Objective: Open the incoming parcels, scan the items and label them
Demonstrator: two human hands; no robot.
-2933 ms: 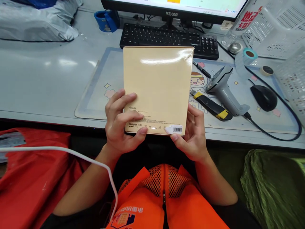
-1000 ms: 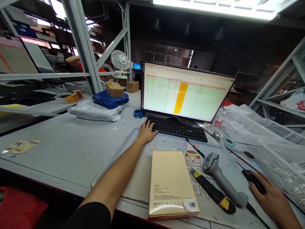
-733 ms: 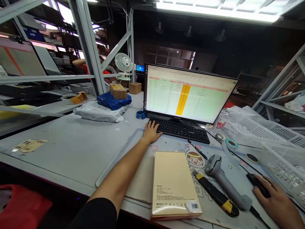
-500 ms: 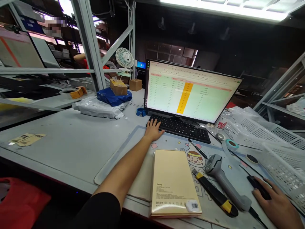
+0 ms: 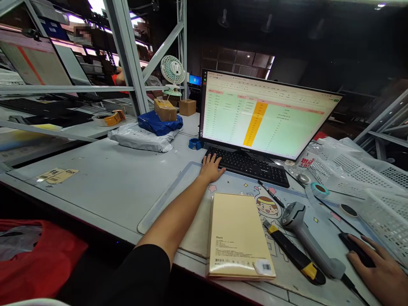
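Note:
My left hand (image 5: 211,168) lies with fingers spread on the left end of the black keyboard (image 5: 248,165). At the lower right, my right hand (image 5: 379,267) rests over a black computer mouse (image 5: 357,250), its fingers curved round it. Between my arms lies a flat cream box (image 5: 239,229) with printed text and a barcode label at its near edge. To the box's right are a black and yellow utility knife (image 5: 295,253) and a grey barcode scanner (image 5: 312,240). Behind the keyboard, the monitor (image 5: 255,114) shows a spreadsheet with an orange column.
White plastic baskets (image 5: 360,170) line the right side, near a roll of labels (image 5: 319,190). Parcels in white (image 5: 140,138) and blue (image 5: 159,122) bags stand at the back left, with a small carton on top. A metal frame post (image 5: 127,55) rises behind them.
My view has shifted slightly, so the scene sits further right and somewhat higher on the desk. Both hands stay at the keyboard and mouse.

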